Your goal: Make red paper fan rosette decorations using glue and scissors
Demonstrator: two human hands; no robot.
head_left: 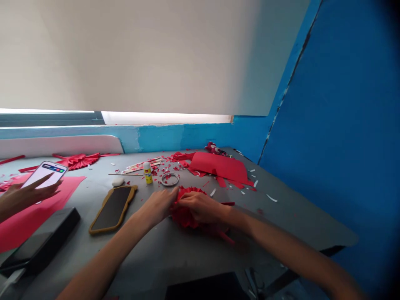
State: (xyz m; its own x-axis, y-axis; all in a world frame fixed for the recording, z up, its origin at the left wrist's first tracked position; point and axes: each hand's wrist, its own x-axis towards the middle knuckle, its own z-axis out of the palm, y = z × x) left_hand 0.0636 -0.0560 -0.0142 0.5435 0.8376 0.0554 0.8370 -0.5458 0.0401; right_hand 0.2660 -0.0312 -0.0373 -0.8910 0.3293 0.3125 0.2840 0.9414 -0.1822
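Observation:
A red pleated paper rosette lies on the grey table in front of me, with red paper strips sticking out on its right side. My left hand is closed at the rosette's left edge, its fingertips partly hidden. Over the middle of the rosette, my right hand pinches the folded paper with bent fingers. The two hands nearly meet, and they cover much of the paper. Just beyond them sit a roll of tape and a yellow glue stick standing upright.
Red paper sheets and scraps lie at the back right. Thin sticks are behind the glue stick. A phone in a yellow case and a black box lie left. Another person's hand touches a lit phone. Scissors are near the front.

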